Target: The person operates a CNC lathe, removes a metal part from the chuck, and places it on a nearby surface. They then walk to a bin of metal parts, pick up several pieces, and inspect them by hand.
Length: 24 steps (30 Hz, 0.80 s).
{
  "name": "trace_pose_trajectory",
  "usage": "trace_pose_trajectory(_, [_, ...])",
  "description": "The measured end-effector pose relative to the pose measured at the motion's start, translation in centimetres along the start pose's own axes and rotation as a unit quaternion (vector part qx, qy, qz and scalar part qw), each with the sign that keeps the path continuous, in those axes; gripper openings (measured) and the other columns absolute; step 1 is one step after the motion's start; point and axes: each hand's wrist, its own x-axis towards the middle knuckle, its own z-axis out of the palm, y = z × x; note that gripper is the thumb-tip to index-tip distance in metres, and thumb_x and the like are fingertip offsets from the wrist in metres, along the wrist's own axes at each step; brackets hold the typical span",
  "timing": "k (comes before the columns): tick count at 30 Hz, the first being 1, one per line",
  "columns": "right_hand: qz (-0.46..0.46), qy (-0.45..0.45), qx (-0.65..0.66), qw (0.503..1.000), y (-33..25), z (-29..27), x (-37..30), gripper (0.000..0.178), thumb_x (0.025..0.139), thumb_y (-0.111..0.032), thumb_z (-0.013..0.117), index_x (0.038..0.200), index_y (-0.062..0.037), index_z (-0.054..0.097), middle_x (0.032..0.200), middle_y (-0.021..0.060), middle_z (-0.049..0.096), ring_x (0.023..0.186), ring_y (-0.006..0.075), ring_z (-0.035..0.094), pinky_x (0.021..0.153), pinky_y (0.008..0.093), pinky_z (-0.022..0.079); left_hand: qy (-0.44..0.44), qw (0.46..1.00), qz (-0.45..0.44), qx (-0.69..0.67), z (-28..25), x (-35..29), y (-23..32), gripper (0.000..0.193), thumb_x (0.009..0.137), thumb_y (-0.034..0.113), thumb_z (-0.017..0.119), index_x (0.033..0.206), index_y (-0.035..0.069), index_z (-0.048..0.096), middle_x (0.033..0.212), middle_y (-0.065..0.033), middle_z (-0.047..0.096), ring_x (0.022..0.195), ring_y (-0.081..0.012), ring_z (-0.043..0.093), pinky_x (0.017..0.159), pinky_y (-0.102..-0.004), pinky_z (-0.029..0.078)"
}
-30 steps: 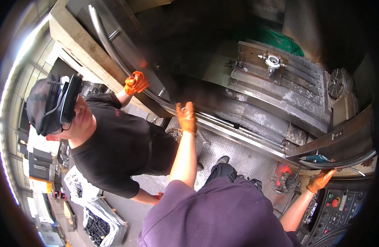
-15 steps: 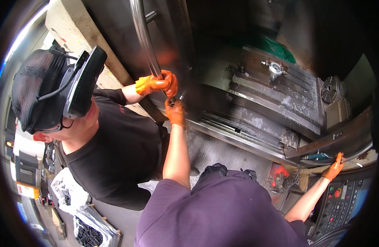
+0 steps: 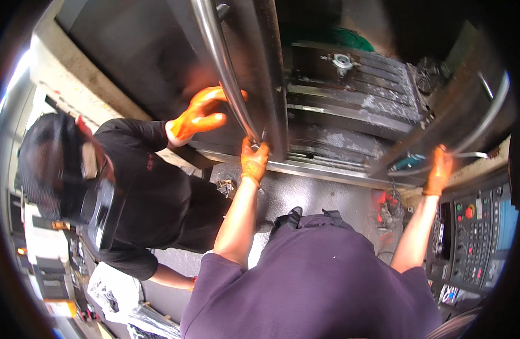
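My left hand [image 3: 254, 163], in an orange glove, is closed around the lower end of a curved steel door handle [image 3: 223, 62] on the dark left door [image 3: 153, 51]. On the far right, my gloved right hand [image 3: 439, 170] is at the lower end of another curved handle [image 3: 486, 121]; its fingers look wrapped round it, slightly blurred. That handle belongs to the right door [image 3: 426, 127]. Between the doors, a machine bed [image 3: 350, 113] with slots shows inside, carrying a small metal fixture [image 3: 342, 62].
A co-worker [image 3: 153, 186] in black stands close at my left, one orange-gloved hand [image 3: 200, 114] spread by the left handle. A control panel [image 3: 477, 237] with buttons is at right. A teal tool [image 3: 408, 163] lies by the right door; a red object [image 3: 387, 206] sits on the floor.
The left door has moved right and the right door left, each with my hand at its handle, so the gap has narrowed. The co-worker's gloved hand has let go of the left handle.
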Motion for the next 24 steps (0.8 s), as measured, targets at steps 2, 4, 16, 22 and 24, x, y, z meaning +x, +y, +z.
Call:
trace_pose_trajectory(2, [0.033, -0.008, 0.013, 0.999, -2.0, 2.5, -1.6, 0.026, 0.096, -0.017, 0.069, 0.116, -0.0026, 0.061, 0.104, 0.0024, 0.062, 0.096, 0.0105, 0.058, 0.088, 0.0272, 0.047, -0.031, 0.999, -0.029, 0.005, 1.2, -1.0, -0.1, 0.028, 0.089, 0.002, 0.064, 0.114, 0.010, 0.054, 0.081, 0.0026, 0.057, 0.063, -0.0055, 0.051, 0.052, -0.0219, 0.040])
trace_pose_trajectory(4, [0.058, -0.021, 0.022, 0.998, -3.1, 4.6, -2.8, 0.027, 0.097, -0.020, 0.068, 0.116, -0.0030, 0.061, 0.101, 0.0004, 0.062, 0.092, 0.0084, 0.056, 0.083, 0.0249, 0.045, -0.039, 0.999, -0.017, 0.011, 2.9, -2.0, 0.1, 0.027, 0.090, 0.001, 0.063, 0.113, 0.010, 0.053, 0.081, 0.0027, 0.056, 0.062, -0.0056, 0.051, 0.052, -0.0223, 0.041])
trace_pose_trajectory(16, [0.152, -0.114, 0.034, 0.981, -9.9, 13.5, -8.6, 0.031, 0.097, -0.014, 0.066, 0.124, -0.0033, 0.056, 0.100, -0.0012, 0.059, 0.090, 0.0071, 0.054, 0.083, 0.0232, 0.044, -0.086, 0.986, 0.052, 0.134, 6.8, -3.0, -1.7, 0.025, 0.089, 0.001, 0.062, 0.111, 0.008, 0.050, 0.083, -0.0011, 0.055, 0.068, -0.0087, 0.052, 0.057, -0.0267, 0.044])
trace_pose_trajectory(22, [0.120, -0.158, 0.044, 0.979, -10.7, 17.4, -11.0, 0.023, 0.093, 0.000, 0.064, 0.113, -0.0039, 0.053, 0.111, 0.0054, 0.059, 0.101, 0.0105, 0.057, 0.087, 0.0256, 0.048, -0.131, 0.970, 0.074, 0.190, 6.1, -2.3, -1.3, 0.037, 0.087, 0.001, 0.063, 0.121, 0.006, 0.051, 0.094, -0.0051, 0.059, 0.076, -0.0141, 0.056, 0.067, -0.0302, 0.049])
trace_pose_trajectory(24, [0.129, -0.191, -0.016, 0.973, -11.4, 18.5, -11.4, 0.027, 0.093, 0.000, 0.063, 0.118, -0.0028, 0.053, 0.111, 0.0053, 0.060, 0.101, 0.0115, 0.059, 0.088, 0.0263, 0.049, -0.172, 0.956, 0.050, 0.233, 5.2, -1.8, -1.2, 0.048, 0.086, 0.003, 0.063, 0.132, 0.006, 0.047, 0.096, -0.0074, 0.061, 0.079, -0.0156, 0.059, 0.068, -0.0308, 0.050])
